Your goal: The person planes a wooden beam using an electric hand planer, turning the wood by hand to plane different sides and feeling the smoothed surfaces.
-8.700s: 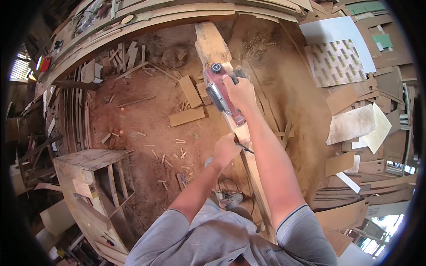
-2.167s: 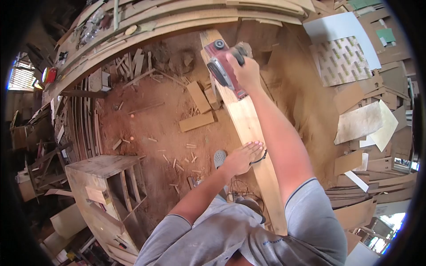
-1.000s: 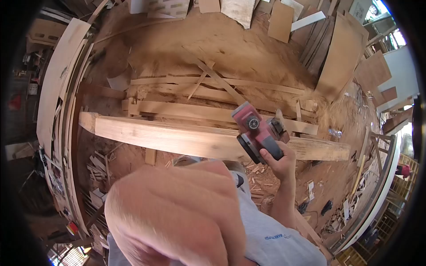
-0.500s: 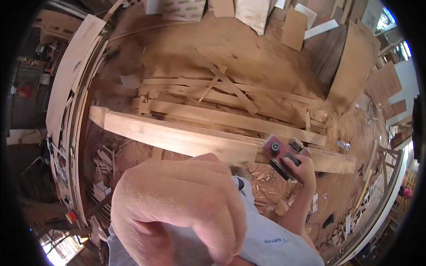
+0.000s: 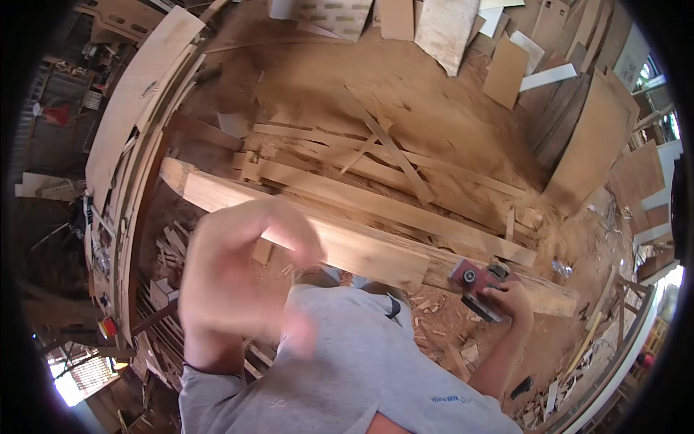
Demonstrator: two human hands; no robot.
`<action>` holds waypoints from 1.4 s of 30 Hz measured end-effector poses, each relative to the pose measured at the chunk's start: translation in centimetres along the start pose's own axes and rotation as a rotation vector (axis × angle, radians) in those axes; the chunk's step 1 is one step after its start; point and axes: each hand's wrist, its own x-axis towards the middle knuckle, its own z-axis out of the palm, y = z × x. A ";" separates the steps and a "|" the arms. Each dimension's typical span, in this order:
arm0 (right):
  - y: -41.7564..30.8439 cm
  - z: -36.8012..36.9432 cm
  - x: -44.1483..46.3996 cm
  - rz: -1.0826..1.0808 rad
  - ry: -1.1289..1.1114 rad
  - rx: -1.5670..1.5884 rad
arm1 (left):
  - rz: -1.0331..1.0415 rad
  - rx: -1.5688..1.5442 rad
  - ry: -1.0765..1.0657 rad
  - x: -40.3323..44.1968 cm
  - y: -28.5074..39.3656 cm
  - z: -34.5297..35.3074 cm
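Note:
My right hand [image 5: 512,298] is closed round the handle of a red and black electric planer [image 5: 473,278]. The planer rests on or just above a long timber beam [image 5: 325,230], near its right end. Pale and smooth on the left and middle, the beam looks darker and rougher under and around the tool. Raised close to the camera, my left hand [image 5: 249,271] is blurred; its fingers curve, the thumb is apart from them, and nothing shows between. Behind this hand part of the beam is hidden.
Beyond the beam lie long planks [image 5: 390,199] and crossed strips on the sawdust-covered ground. Large stacked boards [image 5: 134,119] stand at left. Wood chips [image 5: 434,311] litter the floor near my legs. A wide brown panel [image 5: 596,141] leans at right.
My left hand has drawn back from the camera and moved left, its thumb now further from the fingers. The planer and right hand appear further right and lower, while the whole view has tilted.

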 end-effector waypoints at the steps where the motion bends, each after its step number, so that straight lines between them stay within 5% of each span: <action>1: -0.1 -0.3 -0.1 0.008 -0.009 -0.006 | -0.118 0.166 0.104 -0.5 -1.3 -0.3; 5: 0.4 -0.8 0.1 0.030 -0.036 -0.033 | -0.675 0.498 0.249 -4.6 -15.9 -2.8; 10: 3.7 0.0 2.4 -0.019 0.009 -0.143 | -0.967 0.806 0.274 -15.0 -29.7 -4.5; 13: 4.4 0.1 3.3 0.014 -0.014 -0.094 | -0.676 1.027 0.567 -17.7 -33.1 -3.1; 18: 6.1 0.4 4.8 0.034 -0.060 -0.069 | -1.012 0.682 0.749 -15.8 -35.6 -2.6; 21: 5.8 0.0 4.6 0.027 -0.074 -0.051 | -1.004 0.605 0.851 -13.7 -37.4 -2.4; 25: 6.6 0.4 5.2 0.056 -0.063 -0.015 | -1.175 0.525 0.853 -10.5 -36.7 -2.7; 36: 6.4 -0.2 4.4 -0.025 -0.030 0.009 | -1.141 0.510 0.811 -11.5 -36.1 -3.6; 40: 7.0 1.3 5.2 -0.099 0.060 0.063 | -1.138 0.778 0.858 -13.6 -41.1 -5.0; 42: 10.0 3.0 7.7 -0.382 0.196 0.099 | -1.137 1.020 0.718 -14.8 -44.9 -6.8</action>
